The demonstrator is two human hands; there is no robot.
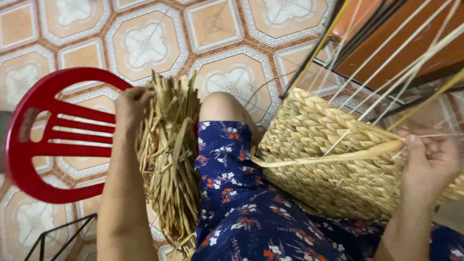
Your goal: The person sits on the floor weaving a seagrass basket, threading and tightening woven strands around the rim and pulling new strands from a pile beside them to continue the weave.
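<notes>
My left hand [131,107] reaches into a bundle of dried straw strands [169,154] that hangs over the red plastic chair [43,140] beside my knee. Its fingers curl among the top ends of the strands. My right hand [427,162] pinches the end of a flat pale straw strand [328,157] that runs across the woven straw basket [328,159] resting on my lap. The basket's braided side faces me, and thin pale stakes [386,58] rise from it to the upper right.
Patterned orange and white floor tiles [145,43] lie beneath. A brown wooden piece with dark metal bars [386,29] stands at the upper right. A black metal frame [53,239] is at the lower left. My blue floral dress [241,212] covers my lap.
</notes>
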